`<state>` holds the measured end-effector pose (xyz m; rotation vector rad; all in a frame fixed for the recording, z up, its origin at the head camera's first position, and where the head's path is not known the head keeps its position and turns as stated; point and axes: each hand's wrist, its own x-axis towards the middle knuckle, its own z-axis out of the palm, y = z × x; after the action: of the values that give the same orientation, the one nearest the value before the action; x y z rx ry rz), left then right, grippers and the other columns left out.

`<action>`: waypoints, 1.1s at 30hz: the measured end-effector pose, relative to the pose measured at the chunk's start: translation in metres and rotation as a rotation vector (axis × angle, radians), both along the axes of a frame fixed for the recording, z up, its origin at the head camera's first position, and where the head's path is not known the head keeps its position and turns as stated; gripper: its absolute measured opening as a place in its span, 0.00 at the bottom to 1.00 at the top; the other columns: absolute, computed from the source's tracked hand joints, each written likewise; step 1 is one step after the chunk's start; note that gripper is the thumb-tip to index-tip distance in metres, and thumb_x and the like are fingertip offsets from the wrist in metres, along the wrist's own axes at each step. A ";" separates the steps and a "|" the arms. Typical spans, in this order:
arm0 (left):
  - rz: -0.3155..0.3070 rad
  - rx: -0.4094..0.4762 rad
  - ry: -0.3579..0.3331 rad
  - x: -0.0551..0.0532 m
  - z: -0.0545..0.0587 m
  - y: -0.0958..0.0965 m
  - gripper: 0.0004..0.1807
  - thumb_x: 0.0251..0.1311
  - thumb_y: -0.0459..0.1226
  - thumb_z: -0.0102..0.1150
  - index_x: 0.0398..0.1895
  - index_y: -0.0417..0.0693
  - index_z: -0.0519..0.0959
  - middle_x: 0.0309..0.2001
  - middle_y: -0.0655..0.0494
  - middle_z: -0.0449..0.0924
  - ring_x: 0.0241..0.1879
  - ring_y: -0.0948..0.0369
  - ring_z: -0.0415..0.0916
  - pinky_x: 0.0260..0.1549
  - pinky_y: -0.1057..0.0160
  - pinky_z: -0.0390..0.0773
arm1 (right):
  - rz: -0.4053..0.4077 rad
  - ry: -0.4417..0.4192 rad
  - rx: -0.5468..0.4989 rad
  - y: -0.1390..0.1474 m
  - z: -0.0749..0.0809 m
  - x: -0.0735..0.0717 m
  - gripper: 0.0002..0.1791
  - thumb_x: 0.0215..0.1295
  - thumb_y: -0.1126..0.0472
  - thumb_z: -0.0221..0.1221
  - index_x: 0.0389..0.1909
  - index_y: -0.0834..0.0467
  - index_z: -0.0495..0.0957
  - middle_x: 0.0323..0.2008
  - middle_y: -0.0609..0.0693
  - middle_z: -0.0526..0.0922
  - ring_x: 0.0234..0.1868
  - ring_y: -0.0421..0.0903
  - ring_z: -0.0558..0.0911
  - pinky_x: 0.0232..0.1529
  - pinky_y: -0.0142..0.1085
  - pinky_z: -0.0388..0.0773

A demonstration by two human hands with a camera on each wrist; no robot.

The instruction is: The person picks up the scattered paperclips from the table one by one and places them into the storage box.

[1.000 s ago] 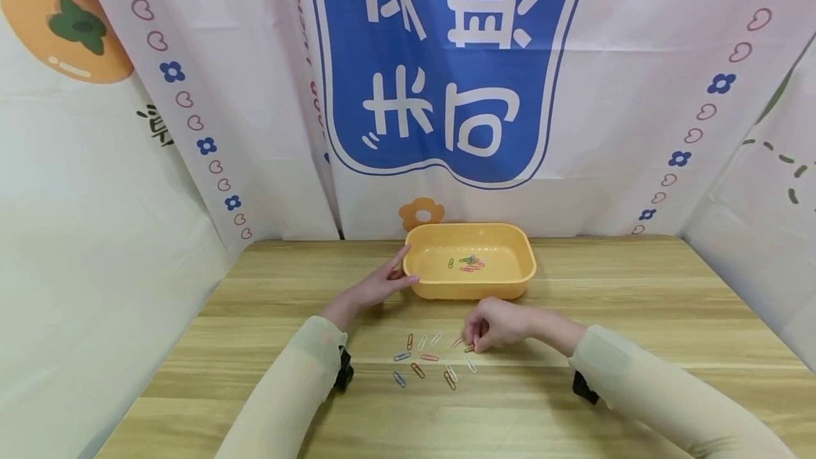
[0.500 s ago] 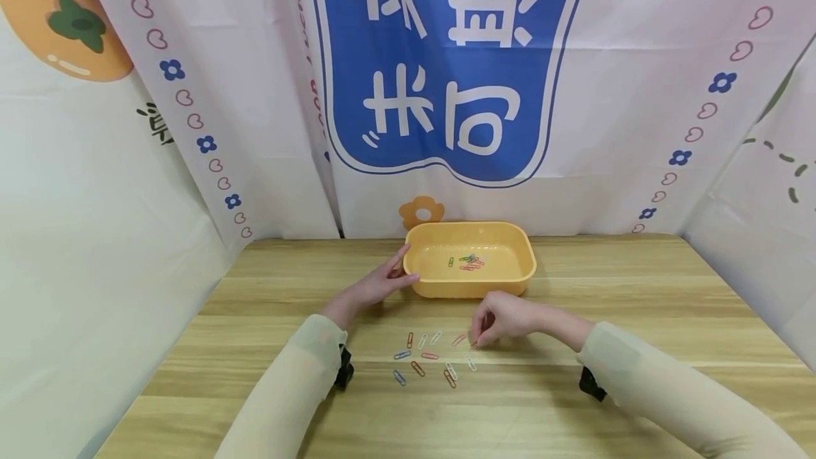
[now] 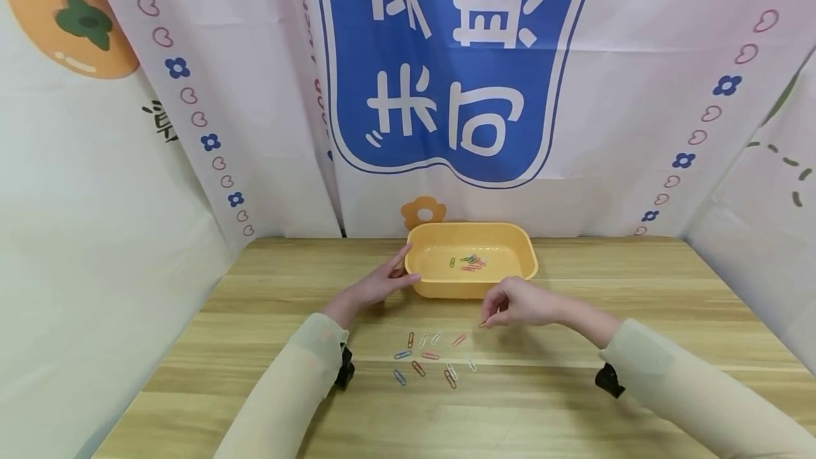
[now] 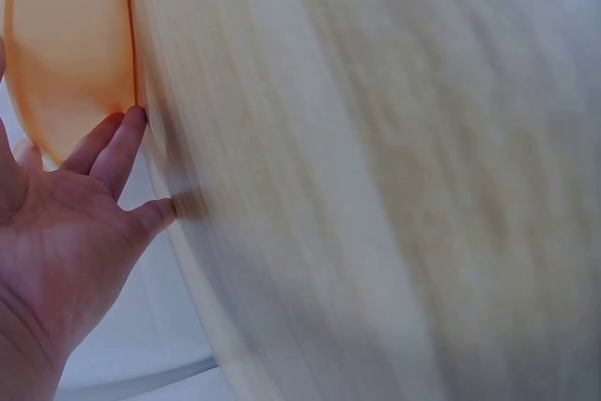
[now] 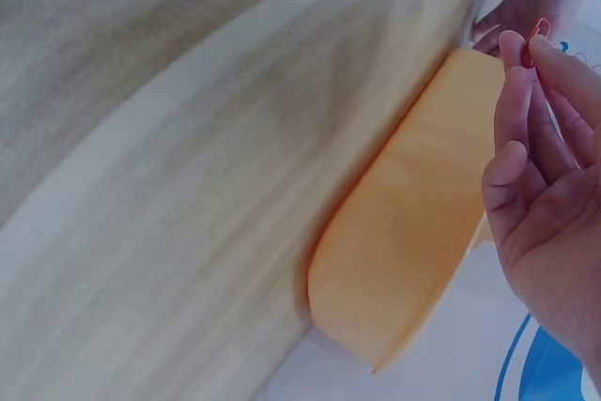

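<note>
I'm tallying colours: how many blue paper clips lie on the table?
2: the far blue clip and the near blue clip, both on the table, right of the left sleeve. Others might be hidden.

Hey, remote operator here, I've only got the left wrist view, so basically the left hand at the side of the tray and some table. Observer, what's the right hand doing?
Observer: The right hand is pinching a red paper clip.
Operator: Okay, and is anything inside the tray?
Observer: Yes, a small cluster of clips, with green and pink ones among them.
Operator: Any clips out on the table?
Observer: Yes, several loose clips lie on it, nearer the person than the tray is, in red, white, blue and pink.
</note>
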<state>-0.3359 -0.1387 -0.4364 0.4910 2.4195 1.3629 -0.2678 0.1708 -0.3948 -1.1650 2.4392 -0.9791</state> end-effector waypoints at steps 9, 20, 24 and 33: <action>-0.018 0.021 -0.016 -0.004 0.001 0.000 0.45 0.68 0.47 0.56 0.78 0.65 0.38 0.75 0.40 0.44 0.70 0.43 0.52 0.67 0.43 0.51 | 0.007 -0.027 -0.006 0.008 0.019 -0.002 0.03 0.61 0.65 0.66 0.29 0.60 0.84 0.26 0.46 0.84 0.27 0.37 0.77 0.28 0.29 0.74; -0.005 0.034 -0.017 -0.001 0.000 0.001 0.44 0.68 0.47 0.56 0.78 0.66 0.41 0.75 0.41 0.48 0.70 0.45 0.55 0.67 0.45 0.53 | -0.024 0.002 0.011 0.018 0.039 -0.006 0.01 0.61 0.67 0.65 0.30 0.60 0.84 0.27 0.45 0.83 0.29 0.38 0.77 0.31 0.32 0.76; 0.000 0.016 -0.010 0.000 0.000 0.002 0.43 0.68 0.48 0.55 0.78 0.67 0.41 0.75 0.41 0.48 0.70 0.45 0.54 0.67 0.45 0.54 | -0.042 0.043 0.012 0.022 0.051 -0.010 0.02 0.61 0.67 0.65 0.30 0.59 0.84 0.27 0.45 0.83 0.29 0.39 0.77 0.32 0.33 0.77; 0.019 0.026 -0.030 0.003 0.002 0.002 0.43 0.68 0.49 0.56 0.78 0.69 0.41 0.75 0.42 0.48 0.71 0.45 0.53 0.67 0.44 0.53 | -0.107 0.084 0.009 0.026 0.071 -0.026 0.03 0.62 0.65 0.65 0.33 0.61 0.84 0.29 0.46 0.83 0.30 0.43 0.78 0.30 0.33 0.77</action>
<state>-0.3332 -0.1367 -0.4344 0.4512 2.3909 1.4013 -0.2939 0.1966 -0.3233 -1.1035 2.5931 -0.9667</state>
